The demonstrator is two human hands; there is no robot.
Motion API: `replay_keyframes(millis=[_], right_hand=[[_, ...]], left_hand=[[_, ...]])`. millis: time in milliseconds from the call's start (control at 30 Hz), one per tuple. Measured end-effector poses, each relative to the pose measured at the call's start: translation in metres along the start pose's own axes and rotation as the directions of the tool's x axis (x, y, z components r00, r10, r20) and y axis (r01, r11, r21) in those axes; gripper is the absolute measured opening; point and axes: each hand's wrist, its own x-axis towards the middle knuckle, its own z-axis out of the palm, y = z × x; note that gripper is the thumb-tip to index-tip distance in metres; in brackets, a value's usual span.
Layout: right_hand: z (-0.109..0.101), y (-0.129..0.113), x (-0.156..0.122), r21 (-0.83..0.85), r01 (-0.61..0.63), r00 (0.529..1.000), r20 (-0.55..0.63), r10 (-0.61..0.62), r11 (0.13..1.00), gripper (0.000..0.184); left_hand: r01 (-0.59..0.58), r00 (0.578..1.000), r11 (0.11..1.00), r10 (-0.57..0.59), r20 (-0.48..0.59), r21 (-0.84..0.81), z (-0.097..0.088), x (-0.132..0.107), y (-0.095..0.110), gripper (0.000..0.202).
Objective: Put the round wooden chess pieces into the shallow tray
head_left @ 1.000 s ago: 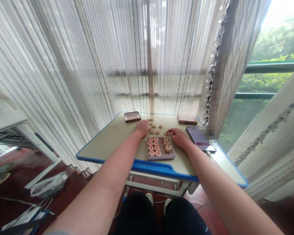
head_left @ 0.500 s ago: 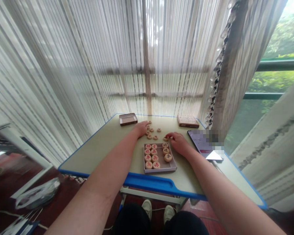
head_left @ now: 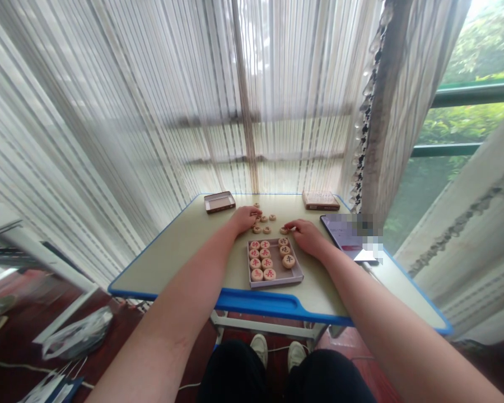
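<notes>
Chess pieces (head_left: 267,230) sit loose mid-table (head_left: 163,257), and left to right you've got a shallow brown box (head_left: 219,204), then the left hand (head_left: 246,219) curled in at the loose ones, can't tell if it's gripping any. Next there's a tray (head_left: 279,270) up front with red-marked pieces (head_left: 265,253) left and black-marked ones (head_left: 285,251) right, then the right hand (head_left: 306,232), fingertips at one loose disc (head_left: 283,230), can't tell if it's pinched, and a tablet (head_left: 340,234) beside that arm.
</notes>
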Motion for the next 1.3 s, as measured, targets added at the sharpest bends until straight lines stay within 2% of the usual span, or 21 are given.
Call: replay_keyframes(millis=[200,400,667,833,933,1033,1167,1300], right_hand=[[-0.003,-0.002,-0.002,-0.004,-0.01,1.0,-0.012,0.01,1.0,0.037],[-0.005,-0.004,-0.003,0.003,-0.052,0.998,-0.044,0.052,0.999,0.039],[-0.008,-0.01,-0.004,-0.025,-0.007,1.0,-0.005,0.006,1.0,0.021],[-0.01,-0.012,-0.006,-0.026,-0.054,0.998,-0.03,0.053,0.998,0.025],[-0.011,-0.013,-0.007,0.006,-0.016,1.0,-0.011,0.016,1.0,0.028],[-0.011,-0.014,-0.007,0.006,0.033,0.999,0.032,-0.033,0.999,0.023],[-0.013,-0.014,-0.007,-0.027,0.018,0.999,0.034,-0.017,0.999,0.02],[-0.014,-0.013,-0.007,-0.037,-0.002,1.0,0.005,0.002,0.999,0.028]], left_hand=[[-0.084,0.995,0.996,0.084,0.046,-0.003,-0.001,-0.003,0.013,0.028],[-0.03,0.993,0.994,0.042,0.109,-0.105,-0.002,-0.002,0.018,0.034],[-0.051,0.993,0.981,0.069,0.093,-0.186,0.002,-0.002,0.014,0.025],[-0.084,0.995,0.989,0.09,0.046,-0.124,0.0,-0.005,0.021,0.026],[-0.087,0.996,0.988,0.09,0.02,-0.124,0.002,-0.004,0.019,0.026],[-0.066,0.998,0.981,0.069,0.007,-0.181,0.003,-0.003,0.015,0.027],[0.01,0.999,0.974,-0.018,-0.034,-0.227,0.002,-0.003,0.009,0.029],[0.088,0.982,0.986,-0.11,-0.151,-0.145,0.002,-0.006,0.004,0.029]])
